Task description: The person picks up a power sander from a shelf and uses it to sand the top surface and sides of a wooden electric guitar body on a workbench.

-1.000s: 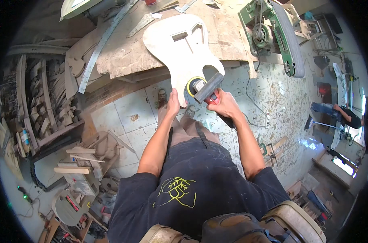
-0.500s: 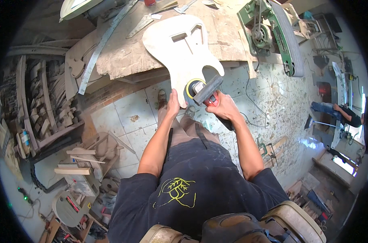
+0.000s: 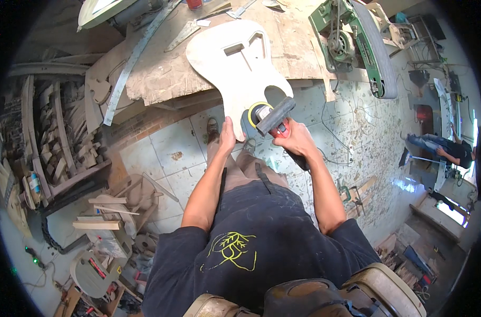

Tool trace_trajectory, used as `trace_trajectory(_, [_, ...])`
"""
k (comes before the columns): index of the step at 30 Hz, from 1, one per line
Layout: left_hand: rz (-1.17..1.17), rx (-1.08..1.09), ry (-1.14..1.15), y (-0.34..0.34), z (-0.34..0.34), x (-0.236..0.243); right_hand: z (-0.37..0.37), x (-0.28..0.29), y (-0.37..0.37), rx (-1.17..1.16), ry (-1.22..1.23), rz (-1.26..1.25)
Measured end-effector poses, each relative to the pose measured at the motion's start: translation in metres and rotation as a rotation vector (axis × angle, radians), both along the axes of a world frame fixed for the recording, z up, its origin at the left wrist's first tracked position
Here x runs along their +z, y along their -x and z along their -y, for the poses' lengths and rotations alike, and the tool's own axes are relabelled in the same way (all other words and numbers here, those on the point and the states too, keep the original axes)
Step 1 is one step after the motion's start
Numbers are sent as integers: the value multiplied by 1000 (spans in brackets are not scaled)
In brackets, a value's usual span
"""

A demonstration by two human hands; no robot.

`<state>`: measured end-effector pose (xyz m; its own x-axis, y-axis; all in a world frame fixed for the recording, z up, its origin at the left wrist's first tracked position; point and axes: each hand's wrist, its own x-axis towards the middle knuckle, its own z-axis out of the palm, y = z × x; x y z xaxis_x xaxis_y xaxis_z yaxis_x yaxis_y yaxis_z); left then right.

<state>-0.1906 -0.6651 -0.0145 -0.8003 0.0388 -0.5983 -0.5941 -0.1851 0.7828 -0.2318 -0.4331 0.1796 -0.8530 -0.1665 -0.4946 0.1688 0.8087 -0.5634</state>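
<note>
A pale, unpainted wooden electric guitar body (image 3: 214, 55) lies on the workbench, its narrower end jutting out over the near edge toward me. My left hand (image 3: 227, 136) is closed on the tip of the left horn, thumb along its side. My right hand (image 3: 296, 140) is wrapped round a red and black disc sander (image 3: 278, 127) with a yellow-rimmed round pad (image 3: 252, 112) and a thick dark grey bar across it. The pad sits at the inner edge of that left horn; whether it touches the wood I cannot tell.
The wooden workbench (image 3: 161, 79) bears a long metal strip (image 3: 129, 66) at left and a green belt sander (image 3: 367, 53) at right. Scrap wood (image 3: 60, 153) fills a rack at far left. A cord (image 3: 330, 132) trails on the tiled floor. Another person (image 3: 452, 153) is at far right.
My right hand and the sander have shifted slightly right, toward the gap between the horns. My left hand and the guitar body stay nearly in place. The person at far right has moved a little.
</note>
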Motion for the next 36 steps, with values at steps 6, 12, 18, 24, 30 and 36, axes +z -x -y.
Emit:
trace_trajectory(6, [2, 10, 1, 3, -3, 13, 7, -8, 15, 30, -20, 5])
trace_trajectory(12, [25, 23, 15, 0, 0, 2, 7, -6, 9, 33, -45, 15])
trace_trajectory(18, [7, 4, -22, 0, 0, -2, 0, -3, 7, 7, -42, 26])
trace_trajectory(24, [66, 25, -3, 2, -5, 14, 1, -12, 19, 20, -27, -12])
trace_trajectory(30, [38, 31, 1, 0, 0, 5, -14, -10, -4, -45, -6, 33])
trace_trajectory(36, [40, 12, 16, 0, -2, 12, -16, -9, 14, -12, -14, -10])
